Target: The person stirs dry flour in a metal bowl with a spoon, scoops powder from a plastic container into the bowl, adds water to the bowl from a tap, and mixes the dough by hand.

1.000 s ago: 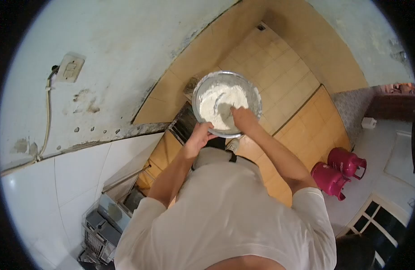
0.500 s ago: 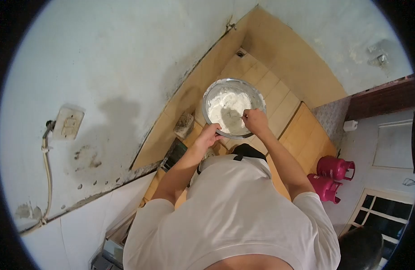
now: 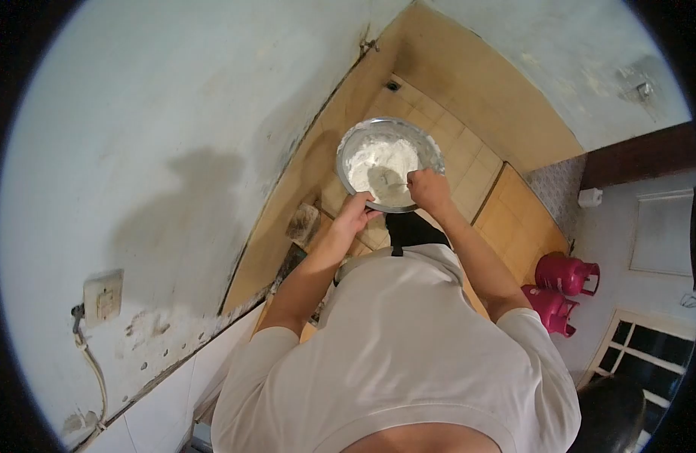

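Pale blue paint, stained and chipped in places, covers the wall (image 3: 174,90) at far left, where a white socket (image 3: 103,297) is mounted low with a cable (image 3: 97,374) running down from it. Right of these, a soft shadow (image 3: 186,196) falls across the paint. Next comes a rough block (image 3: 303,224) on the tiled floor (image 3: 461,143), just beyond the left forearm. Then the left hand (image 3: 355,214) grips the near-left rim of a steel bowl (image 3: 343,155), thumb over the edge and fingers beneath. That bowl is held up in front of the person's white shirt (image 3: 393,332), above the floor, and contains white powder (image 3: 384,156), some of it smeared up the inner side. At the bowl's right side, the right hand (image 3: 429,190) is closed around a thin utensil (image 3: 398,184) that reaches into the powder; its far end is too small to make out. Farther right, two magenta gas cylinders (image 3: 565,274) stand side by side near a pale wall, and beyond them is a window (image 3: 641,347) with dark panes.
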Available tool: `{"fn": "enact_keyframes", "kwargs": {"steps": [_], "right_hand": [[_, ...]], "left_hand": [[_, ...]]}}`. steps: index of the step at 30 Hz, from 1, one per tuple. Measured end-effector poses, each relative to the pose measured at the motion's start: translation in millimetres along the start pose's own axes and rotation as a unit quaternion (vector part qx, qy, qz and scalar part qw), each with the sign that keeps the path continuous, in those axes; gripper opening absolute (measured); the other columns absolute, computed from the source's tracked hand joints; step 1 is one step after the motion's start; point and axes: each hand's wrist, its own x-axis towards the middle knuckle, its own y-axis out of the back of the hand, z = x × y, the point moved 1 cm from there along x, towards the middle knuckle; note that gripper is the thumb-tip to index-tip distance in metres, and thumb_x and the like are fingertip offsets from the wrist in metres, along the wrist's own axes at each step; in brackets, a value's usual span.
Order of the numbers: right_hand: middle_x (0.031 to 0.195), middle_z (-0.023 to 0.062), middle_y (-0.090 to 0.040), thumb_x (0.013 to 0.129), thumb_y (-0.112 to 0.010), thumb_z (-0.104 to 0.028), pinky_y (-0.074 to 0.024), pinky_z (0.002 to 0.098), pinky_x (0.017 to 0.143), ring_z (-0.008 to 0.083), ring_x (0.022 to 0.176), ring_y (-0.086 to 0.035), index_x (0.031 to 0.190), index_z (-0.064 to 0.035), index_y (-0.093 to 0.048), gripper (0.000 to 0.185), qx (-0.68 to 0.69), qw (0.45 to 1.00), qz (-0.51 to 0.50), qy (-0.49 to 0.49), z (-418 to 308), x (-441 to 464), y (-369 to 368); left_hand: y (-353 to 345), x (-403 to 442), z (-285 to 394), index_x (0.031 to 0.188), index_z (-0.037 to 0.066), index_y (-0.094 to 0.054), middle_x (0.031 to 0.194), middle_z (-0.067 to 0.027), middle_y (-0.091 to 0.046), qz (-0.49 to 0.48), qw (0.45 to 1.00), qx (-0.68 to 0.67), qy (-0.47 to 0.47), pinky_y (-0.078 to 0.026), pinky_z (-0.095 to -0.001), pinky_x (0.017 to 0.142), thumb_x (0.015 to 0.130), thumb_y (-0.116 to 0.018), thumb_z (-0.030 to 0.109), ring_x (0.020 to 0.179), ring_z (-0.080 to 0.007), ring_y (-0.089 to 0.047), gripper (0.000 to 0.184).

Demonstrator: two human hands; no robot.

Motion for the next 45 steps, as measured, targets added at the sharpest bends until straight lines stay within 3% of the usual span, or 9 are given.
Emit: {"fn": "enact_keyframes", "kwargs": {"steps": [5, 14, 16, 17, 24, 30, 33, 42, 45], "right_hand": [[0.073, 0.0197, -0.065, 0.077, -0.064, -0.014, -0.0537, 0.0461, 0.067, 0.038, 0.072, -0.066, 0.077, -0.0039, -0.07, 0.012, -0.005, 0.998, 0.032, 0.056, 51, 90, -8], [0.074, 0.018, -0.069, 0.079, -0.066, -0.009, -0.0525, 0.0387, 0.066, 0.0284, 0.07, -0.069, 0.092, 0.0004, -0.067, 0.016, 0.274, 0.953, 0.014, 0.132, 136, 253, -39], [0.07, 0.0159, -0.068, 0.082, -0.066, -0.013, -0.0524, 0.0369, 0.065, 0.0243, 0.066, -0.069, 0.099, 0.0022, -0.064, 0.023, 0.339, 0.937, -0.062, 0.051, 145, 290, -32], [0.069, 0.0149, -0.068, 0.083, -0.066, -0.014, -0.0524, 0.036, 0.064, 0.0223, 0.064, -0.069, 0.103, 0.0031, -0.062, 0.026, 0.367, 0.925, -0.098, 0.013, 145, 308, -29], [0.072, 0.0265, -0.065, 0.092, -0.05, -0.048, -0.0517, 0.0432, 0.081, 0.0365, 0.083, -0.068, 0.101, 0.008, -0.063, 0.058, 0.229, 0.961, -0.155, -0.018, 131, 442, -32], [0.084, 0.0294, -0.066, 0.094, -0.047, -0.046, -0.0513, 0.0463, 0.082, 0.043, 0.088, -0.065, 0.085, 0.0091, -0.067, 0.059, 0.112, 0.993, -0.039, -0.019, 101, 477, -22], [0.106, 0.0257, -0.064, 0.095, -0.047, -0.043, -0.0508, 0.0481, 0.086, 0.0407, 0.098, -0.063, 0.099, 0.0061, -0.066, 0.053, 0.114, 0.989, -0.089, -0.019, 96, 494, -24], [0.083, 0.0256, -0.068, 0.09, -0.043, -0.02, -0.0541, 0.0444, 0.073, 0.0388, 0.08, -0.067, 0.074, 0.0062, -0.066, 0.038, 0.075, 0.987, -0.122, 0.076, 95, 519, -52], [0.079, 0.0239, -0.067, 0.085, -0.046, -0.014, -0.0549, 0.0426, 0.065, 0.0343, 0.074, -0.068, 0.071, 0.0039, -0.065, 0.03, 0.032, 0.993, 0.007, 0.112, 97, 511, -65]], "left_hand": [[-35, 62, 23, 0.112, 0.003, -0.053, 0.104, -0.0109, -0.059, 0.014, 1.0, -0.009, -0.002, -0.057, -0.0344, 0.076, 0.078, -0.055, 0.009, 0.092, -0.0243, -0.06, 0.035], [-103, 183, 70, 0.123, 0.0, -0.043, 0.123, -0.0113, -0.049, 0.035, 0.997, -0.044, -0.045, -0.054, -0.0371, 0.091, 0.083, -0.054, 0.012, 0.11, -0.0246, -0.054, 0.043], [-107, 205, 63, 0.123, 0.001, -0.043, 0.122, -0.0115, -0.051, 0.034, 0.995, -0.058, -0.08, -0.053, -0.0366, 0.092, 0.083, -0.054, 0.014, 0.108, -0.0259, -0.055, 0.043], [-119, 210, 78, 0.123, 0.002, -0.044, 0.117, -0.0114, -0.053, 0.062, 0.996, -0.068, -0.015, -0.053, -0.0367, 0.091, 0.082, -0.056, 0.015, 0.103, -0.0261, -0.058, 0.044], [-144, 262, 115, 0.116, -0.004, -0.044, 0.106, -0.0149, -0.053, 0.112, 0.988, -0.104, 0.008, -0.055, -0.0308, 0.067, 0.082, -0.056, 0.013, 0.093, -0.0248, -0.059, 0.04], [-145, 309, 146, 0.118, -0.007, -0.039, 0.104, -0.0182, -0.052, 0.099, 0.987, -0.123, 0.026, -0.058, -0.0351, 0.069, 0.082, -0.055, 0.009, 0.085, -0.0274, -0.059, 0.043], [-152, 306, 161, 0.114, -0.004, -0.042, 0.106, -0.0184, -0.051, 0.123, 0.984, -0.125, 0.034, -0.058, -0.0363, 0.071, 0.081, -0.056, 0.009, 0.086, -0.0284, -0.059, 0.039], [-154, 318, 169, 0.114, -0.001, -0.045, 0.11, -0.0159, -0.052, 0.127, 0.986, -0.106, -0.029, -0.057, -0.0393, 0.079, 0.076, -0.056, 0.007, 0.093, -0.0288, -0.059, 0.04], [-147, 320, 164, 0.117, 0.002, -0.045, 0.11, -0.015, -0.051, 0.118, 0.987, -0.103, -0.026, -0.057, -0.0396, 0.074, 0.076, -0.058, 0.009, 0.091, -0.0297, -0.058, 0.044]]}}
